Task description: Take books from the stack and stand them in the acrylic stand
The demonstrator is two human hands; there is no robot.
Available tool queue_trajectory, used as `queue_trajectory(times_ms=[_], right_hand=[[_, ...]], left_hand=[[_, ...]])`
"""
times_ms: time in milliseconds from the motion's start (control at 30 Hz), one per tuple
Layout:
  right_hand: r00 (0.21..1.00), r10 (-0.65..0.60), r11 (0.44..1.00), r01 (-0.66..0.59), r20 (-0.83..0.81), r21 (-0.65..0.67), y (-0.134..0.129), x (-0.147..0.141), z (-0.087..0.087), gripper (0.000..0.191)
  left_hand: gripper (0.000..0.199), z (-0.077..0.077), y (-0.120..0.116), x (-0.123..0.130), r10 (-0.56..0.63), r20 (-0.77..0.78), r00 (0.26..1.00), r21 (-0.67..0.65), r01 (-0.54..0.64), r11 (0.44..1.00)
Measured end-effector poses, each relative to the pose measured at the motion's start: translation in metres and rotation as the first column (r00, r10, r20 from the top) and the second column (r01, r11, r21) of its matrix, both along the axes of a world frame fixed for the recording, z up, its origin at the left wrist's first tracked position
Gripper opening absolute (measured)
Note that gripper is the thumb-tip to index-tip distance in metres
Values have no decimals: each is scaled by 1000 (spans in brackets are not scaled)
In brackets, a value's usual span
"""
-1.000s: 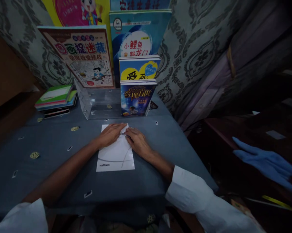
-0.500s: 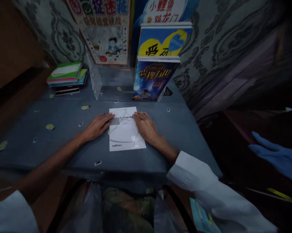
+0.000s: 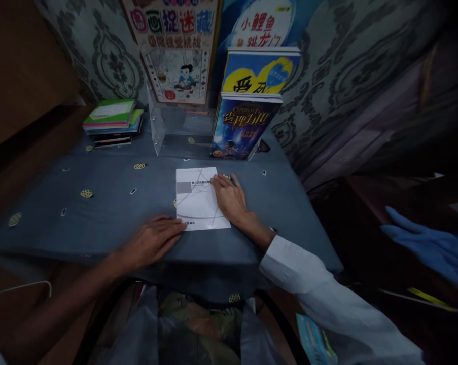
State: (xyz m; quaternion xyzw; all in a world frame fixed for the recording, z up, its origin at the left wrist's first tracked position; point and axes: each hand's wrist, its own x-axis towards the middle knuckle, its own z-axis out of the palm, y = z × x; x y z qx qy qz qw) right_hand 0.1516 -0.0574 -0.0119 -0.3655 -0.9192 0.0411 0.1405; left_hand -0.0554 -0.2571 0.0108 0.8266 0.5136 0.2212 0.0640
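Observation:
A white printed booklet (image 3: 200,205) lies flat on the blue-grey tablecloth (image 3: 110,177). My left hand (image 3: 154,241) touches its lower left corner with the fingertips, palm down, fingers stretched out and slightly blurred. On the booklet's right edge rests my right hand (image 3: 229,197), fingers extended and lying flat near the upper part. Neither hand grips anything. The fingertips of my left hand cover part of the print at the bottom.
Behind the booklet, a clear acrylic stand (image 3: 156,132) holds upright books, with a dark blue one (image 3: 242,126) in front. A stack of books (image 3: 112,116) sits at the back left. Blue gloves (image 3: 430,243) lie at the right, beyond the table.
My left hand has slid from the booklet's upper left edge down to its lower left corner. My right hand stays at the right edge. The view has shifted slightly.

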Motion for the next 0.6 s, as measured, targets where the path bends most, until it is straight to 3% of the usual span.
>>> queue_trajectory(times_ms=[200,333,500,600], right_hand=[[998,-40,999,39,45,6,-6,-2,8,42],[1000,17,1000,-17,-7,-6,10,-3,11,39],[993,85,992,-92,-85,-85,37,-5,12,42],[991,93,988,-104,-99,-110,31,2,9,42]], left_hand=[[41,-6,77,0,148,-115,982,-65,-156,986],[49,-7,122,-2,254,-209,944,-89,-277,957],[49,-7,132,-4,259,-244,935,-90,-288,954],[49,-8,130,-3,266,-246,932,-74,-292,954]])
